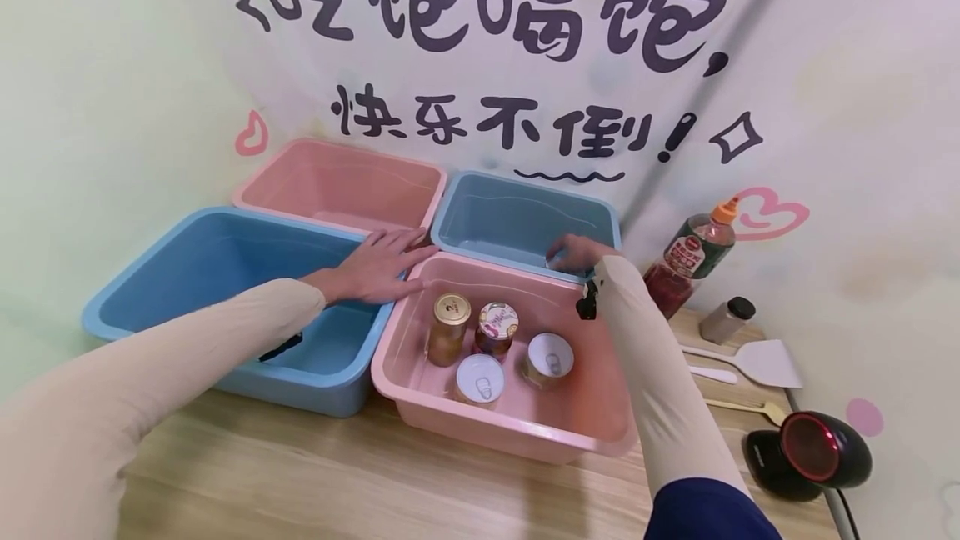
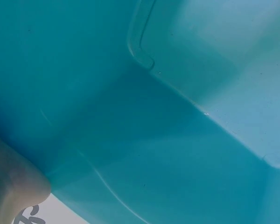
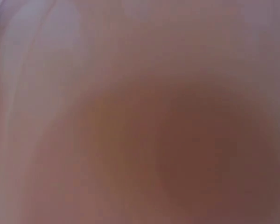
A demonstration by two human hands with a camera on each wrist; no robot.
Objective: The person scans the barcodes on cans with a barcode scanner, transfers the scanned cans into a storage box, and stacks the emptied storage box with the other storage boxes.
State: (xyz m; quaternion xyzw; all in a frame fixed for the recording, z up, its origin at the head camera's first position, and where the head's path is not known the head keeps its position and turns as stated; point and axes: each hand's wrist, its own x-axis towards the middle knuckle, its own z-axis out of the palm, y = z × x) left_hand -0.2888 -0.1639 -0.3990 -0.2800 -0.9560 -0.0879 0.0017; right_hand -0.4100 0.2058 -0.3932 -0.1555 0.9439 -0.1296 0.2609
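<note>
My left hand (image 1: 378, 265) lies with straight, spread fingers over the rims where the bins meet, between the large blue bin (image 1: 206, 373) and the front pink bin (image 1: 480, 422). At the front edge of the small blue bin (image 1: 525, 182), my right hand (image 1: 581, 252) reaches in with bent fingers. A small pale patch shows at its fingertips; whether it is a held thing is unclear. Inside the front pink bin stand a gold can (image 1: 448, 332), a jar with a patterned lid (image 1: 497, 330) and two white-topped pull-tab cans (image 1: 480, 379). The right wrist view is a pinkish blur.
A back pink bin (image 1: 337, 158) stands against the printed wall cloth. To the right are a sauce bottle (image 1: 690, 257), a black-capped shaker (image 1: 727, 321), a white spatula (image 1: 767, 361), a gold spoon (image 1: 765, 410) and a black device with a red-lit ring (image 1: 825, 448).
</note>
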